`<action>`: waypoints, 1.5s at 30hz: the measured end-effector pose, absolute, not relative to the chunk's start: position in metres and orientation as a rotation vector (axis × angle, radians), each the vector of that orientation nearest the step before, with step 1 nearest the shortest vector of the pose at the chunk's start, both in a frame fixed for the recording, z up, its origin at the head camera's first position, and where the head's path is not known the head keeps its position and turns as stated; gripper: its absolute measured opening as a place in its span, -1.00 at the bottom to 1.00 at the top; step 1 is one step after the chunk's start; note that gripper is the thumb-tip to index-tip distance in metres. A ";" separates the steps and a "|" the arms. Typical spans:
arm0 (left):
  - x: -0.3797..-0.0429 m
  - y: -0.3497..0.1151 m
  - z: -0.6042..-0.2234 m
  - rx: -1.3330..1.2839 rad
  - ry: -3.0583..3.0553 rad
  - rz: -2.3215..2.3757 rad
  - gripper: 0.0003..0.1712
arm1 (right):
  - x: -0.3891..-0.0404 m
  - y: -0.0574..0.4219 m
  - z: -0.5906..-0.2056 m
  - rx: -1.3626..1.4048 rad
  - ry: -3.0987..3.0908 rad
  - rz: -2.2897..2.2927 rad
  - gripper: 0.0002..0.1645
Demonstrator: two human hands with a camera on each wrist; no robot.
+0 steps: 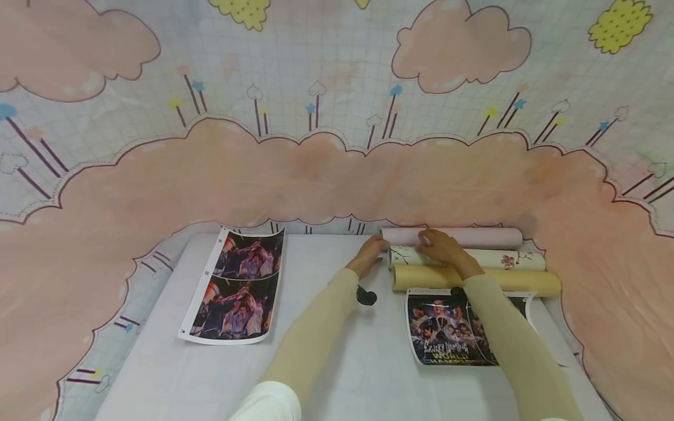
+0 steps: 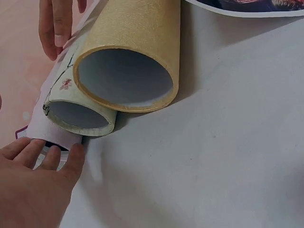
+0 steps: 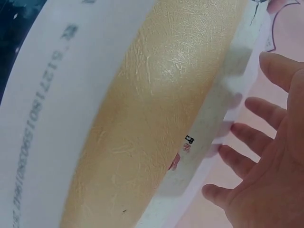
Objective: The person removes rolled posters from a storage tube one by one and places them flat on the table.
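Three rolls of wallpaper lie side by side at the back right of the table: a pale pink roll [image 1: 489, 237] farthest back, a cream roll with painted blossoms [image 1: 526, 261] in the middle, a gold roll [image 1: 532, 283] in front. My left hand [image 1: 368, 255] is at the left end of the pink roll, its fingertips [image 2: 73, 154] right at the open rim in the left wrist view. Over the rolls reaches my right hand [image 1: 442, 247]. In the right wrist view its fingers [image 3: 249, 137] are spread and fairly straight, tips along the pink roll's side.
A printed poster sheet [image 1: 439, 330] lies in front of the gold roll, partly under my right forearm. At the left, another sheet with two photo prints [image 1: 242, 286] curls at its edges. A patterned cloth backdrop [image 1: 316, 181] rises behind the white table [image 1: 337, 362].
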State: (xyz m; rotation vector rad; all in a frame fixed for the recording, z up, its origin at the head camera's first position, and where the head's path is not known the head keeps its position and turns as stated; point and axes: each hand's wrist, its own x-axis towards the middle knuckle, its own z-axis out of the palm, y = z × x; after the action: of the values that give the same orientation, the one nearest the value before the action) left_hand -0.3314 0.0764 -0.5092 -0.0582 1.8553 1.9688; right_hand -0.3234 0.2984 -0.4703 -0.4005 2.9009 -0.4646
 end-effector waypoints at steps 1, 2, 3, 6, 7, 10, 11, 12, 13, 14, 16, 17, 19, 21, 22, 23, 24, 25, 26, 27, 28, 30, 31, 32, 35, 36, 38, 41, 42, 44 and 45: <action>-0.331 0.076 -0.509 -0.054 1.861 1.968 -0.35 | -0.323 0.298 -0.471 -0.406 2.904 -0.467 -0.32; -0.331 0.077 -0.509 -0.053 1.870 1.967 -0.34 | -0.323 0.298 -0.473 -0.408 2.909 -0.467 -0.31; -0.331 0.077 -0.508 -0.051 1.875 1.969 -0.33 | -0.323 0.298 -0.474 -0.409 2.915 -0.463 -0.30; -0.330 0.078 -0.501 -0.034 1.887 1.979 -0.33 | -0.323 0.296 -0.473 -0.412 2.949 -0.450 -0.26; -0.330 0.078 -0.498 -0.028 1.884 1.993 -0.33 | -0.324 0.295 -0.473 -0.411 2.965 -0.444 -0.24; -0.332 0.079 -0.486 -0.012 1.862 2.052 -0.35 | -0.328 0.293 -0.470 -0.389 3.016 -0.428 -0.21; -0.333 0.079 -0.483 -0.001 1.854 2.069 -0.36 | -0.330 0.293 -0.469 -0.380 3.032 -0.419 -0.20; -0.333 0.079 -0.479 0.007 1.846 2.082 -0.37 | -0.332 0.293 -0.468 -0.363 3.047 -0.414 -0.18; -0.334 0.079 -0.476 0.022 1.841 2.091 -0.37 | -0.333 0.294 -0.467 -0.348 3.062 -0.405 -0.16; -0.334 0.080 -0.473 0.037 1.837 2.099 -0.38 | -0.333 0.295 -0.466 -0.332 3.075 -0.400 -0.13; -0.334 0.081 -0.466 0.075 1.836 2.101 -0.38 | -0.334 0.298 -0.463 -0.316 3.101 -0.380 -0.07; -0.334 0.081 -0.463 0.097 1.839 2.101 -0.38 | -0.335 0.301 -0.462 -0.314 3.113 -0.378 -0.03; -0.333 0.083 -0.457 0.132 1.830 2.115 -0.38 | -0.335 0.307 -0.460 -0.305 3.132 -0.377 0.01; -0.331 0.084 -0.451 0.158 1.815 2.130 -0.39 | -0.335 0.314 -0.459 -0.293 3.151 -0.385 -0.01; -0.331 0.085 -0.448 0.173 1.804 2.138 -0.39 | -0.334 0.318 -0.459 -0.282 3.158 -0.391 -0.03; -0.330 0.086 -0.446 0.184 1.796 2.143 -0.39 | -0.334 0.322 -0.459 -0.269 3.164 -0.396 -0.04; -0.328 0.087 -0.443 0.194 1.787 2.149 -0.39 | -0.334 0.327 -0.459 -0.257 3.169 -0.405 -0.06; -0.327 0.088 -0.440 0.200 1.782 2.153 -0.40 | -0.333 0.330 -0.459 -0.249 3.175 -0.414 -0.07; -0.325 0.089 -0.438 0.208 1.774 2.158 -0.40 | -0.332 0.334 -0.460 -0.240 3.181 -0.423 -0.08; -0.324 0.090 -0.436 0.219 1.767 2.162 -0.40 | -0.332 0.337 -0.460 -0.239 3.187 -0.432 -0.08; -0.322 0.091 -0.434 0.229 1.763 2.164 -0.40 | -0.331 0.339 -0.461 -0.246 3.195 -0.431 -0.08; -0.320 0.091 -0.432 0.244 1.763 2.169 -0.41 | -0.329 0.342 -0.461 -0.271 3.213 -0.433 -0.09; -0.319 0.091 -0.431 0.253 1.763 2.173 -0.41 | -0.328 0.342 -0.460 -0.283 3.222 -0.426 -0.09; -0.318 0.091 -0.430 0.265 1.763 2.176 -0.41 | -0.327 0.343 -0.460 -0.295 3.233 -0.413 -0.09; -0.315 0.090 -0.429 0.293 1.766 2.182 -0.41 | -0.325 0.343 -0.458 -0.311 3.255 -0.364 -0.10; -0.315 0.089 -0.429 0.303 1.763 2.185 -0.41 | -0.324 0.342 -0.457 -0.308 3.260 -0.349 -0.10; -0.313 0.087 -0.429 0.325 1.767 2.180 -0.40 | -0.323 0.342 -0.457 -0.299 3.272 -0.311 -0.10; -0.310 0.083 -0.429 0.349 1.784 2.165 -0.39 | -0.319 0.341 -0.454 -0.286 3.292 -0.262 -0.09; -0.309 0.081 -0.429 0.355 1.791 2.163 -0.39 | -0.318 0.340 -0.453 -0.285 3.301 -0.251 -0.08; -0.307 0.076 -0.428 0.371 1.826 2.138 -0.38 | -0.315 0.338 -0.451 -0.288 3.323 -0.228 -0.08; -0.305 0.073 -0.428 0.380 1.854 2.118 -0.37 | -0.313 0.336 -0.449 -0.294 3.338 -0.220 -0.07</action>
State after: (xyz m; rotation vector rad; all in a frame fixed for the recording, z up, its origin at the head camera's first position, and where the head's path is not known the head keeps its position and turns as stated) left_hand -0.3050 0.0735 -0.4281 0.3804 1.8542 2.1181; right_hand -0.3130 0.3363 -0.4487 -0.2939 3.3379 -0.2201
